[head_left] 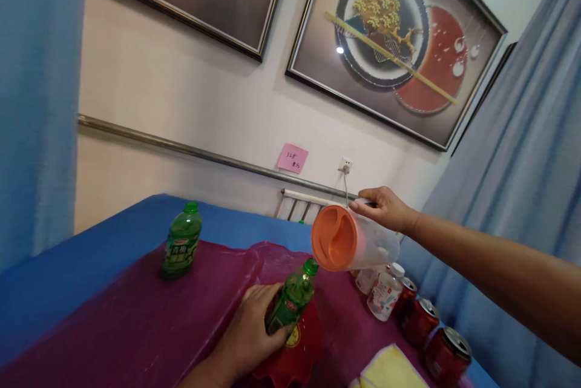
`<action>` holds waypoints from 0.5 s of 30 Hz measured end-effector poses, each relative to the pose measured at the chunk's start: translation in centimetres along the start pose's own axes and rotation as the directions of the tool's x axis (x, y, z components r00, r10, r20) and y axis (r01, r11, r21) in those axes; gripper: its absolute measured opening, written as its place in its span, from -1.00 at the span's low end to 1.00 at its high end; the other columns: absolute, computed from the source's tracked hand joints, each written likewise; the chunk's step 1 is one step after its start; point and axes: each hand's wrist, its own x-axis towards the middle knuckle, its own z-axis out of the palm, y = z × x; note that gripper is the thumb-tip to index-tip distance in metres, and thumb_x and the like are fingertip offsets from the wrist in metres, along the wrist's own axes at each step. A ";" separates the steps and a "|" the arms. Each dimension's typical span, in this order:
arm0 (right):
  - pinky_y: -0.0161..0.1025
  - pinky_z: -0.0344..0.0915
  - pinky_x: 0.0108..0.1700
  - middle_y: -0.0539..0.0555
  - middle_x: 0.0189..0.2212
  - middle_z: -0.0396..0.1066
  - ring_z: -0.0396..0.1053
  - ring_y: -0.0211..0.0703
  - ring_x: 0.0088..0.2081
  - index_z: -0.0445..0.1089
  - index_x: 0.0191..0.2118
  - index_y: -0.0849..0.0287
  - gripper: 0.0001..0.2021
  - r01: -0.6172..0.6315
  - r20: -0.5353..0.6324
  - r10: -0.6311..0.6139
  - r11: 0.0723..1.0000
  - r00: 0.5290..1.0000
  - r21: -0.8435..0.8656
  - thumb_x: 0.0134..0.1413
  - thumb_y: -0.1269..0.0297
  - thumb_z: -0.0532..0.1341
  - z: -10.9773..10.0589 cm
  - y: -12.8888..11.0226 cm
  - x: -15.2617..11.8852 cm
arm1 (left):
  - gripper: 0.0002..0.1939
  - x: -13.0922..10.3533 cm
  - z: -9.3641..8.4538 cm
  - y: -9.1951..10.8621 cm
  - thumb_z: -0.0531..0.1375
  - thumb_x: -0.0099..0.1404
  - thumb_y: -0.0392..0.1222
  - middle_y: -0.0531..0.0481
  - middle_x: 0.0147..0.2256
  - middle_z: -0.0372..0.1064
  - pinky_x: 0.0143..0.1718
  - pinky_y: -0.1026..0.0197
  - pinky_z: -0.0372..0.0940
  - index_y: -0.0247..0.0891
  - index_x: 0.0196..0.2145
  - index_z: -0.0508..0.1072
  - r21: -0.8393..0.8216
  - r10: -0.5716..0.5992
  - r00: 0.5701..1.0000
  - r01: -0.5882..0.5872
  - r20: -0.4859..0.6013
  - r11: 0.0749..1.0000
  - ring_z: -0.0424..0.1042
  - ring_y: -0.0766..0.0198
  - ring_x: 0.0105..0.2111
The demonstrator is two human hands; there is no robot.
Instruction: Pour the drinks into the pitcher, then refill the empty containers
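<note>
My left hand point(254, 324) is wrapped round a green plastic bottle point(293, 300) and holds it over a red scalloped mat point(308, 345). My right hand point(384, 209) grips the handle of a clear plastic pitcher point(374, 243) with an orange lid point(333, 238). The pitcher is tipped onto its side, its lid facing left, close above the green bottle's top. I cannot make out any liquid flowing between them. Farther left, a second green bottle point(181, 243) with a green cap stands upright on the purple plastic sheet point(149, 315).
Along the right edge stand a white-capped bottle point(385, 294) and several red cans point(420, 318). A folded yellow cloth point(390, 370) lies at the front right. Behind the blue-covered table point(104, 243) run a metal rail point(204, 158) and a wall with framed pictures. Blue curtains point(521, 152) hang at both sides.
</note>
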 end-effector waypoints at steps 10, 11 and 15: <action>-0.28 -0.11 -0.49 -0.11 -0.61 -0.10 -0.07 -0.31 -0.52 0.02 -0.60 0.09 -0.43 0.010 -0.007 -0.010 1.000 1.000 0.012 0.13 -0.28 0.11 0.1 0.2 0.0 | -0.41 -0.1 0.1 -0.2 0.38 0.04 -0.17 -0.14 -0.03 0.56 0.10 -0.13 0.36 -0.15 0.07 0.48 -0.022 0.009 1.000 -0.009 -0.020 1.000 0.50 -0.08 -0.02; -0.28 -0.11 -0.49 -0.11 -0.61 -0.10 -0.07 -0.31 -0.52 0.03 -0.60 0.09 -0.43 0.010 -0.009 -0.010 1.000 1.000 0.019 0.13 -0.28 0.11 0.2 0.3 0.0 | -0.41 -0.1 0.0 -0.1 0.37 0.04 -0.17 -0.13 -0.03 0.56 0.09 -0.12 0.36 -0.14 0.07 0.47 -0.021 0.011 1.000 -0.012 -0.024 1.000 0.50 -0.08 -0.02; -0.29 -0.12 -0.50 -0.11 -0.61 -0.11 -0.08 -0.31 -0.52 0.03 -0.60 0.09 -0.42 0.001 -0.024 0.000 0.998 1.000 0.055 0.12 -0.28 0.13 0.4 0.5 -0.3 | -0.42 0.0 -0.1 0.1 0.36 0.05 -0.19 -0.14 -0.02 0.55 0.08 -0.11 0.37 -0.15 0.07 0.47 -0.016 0.007 1.000 -0.007 -0.031 1.000 0.50 -0.08 -0.02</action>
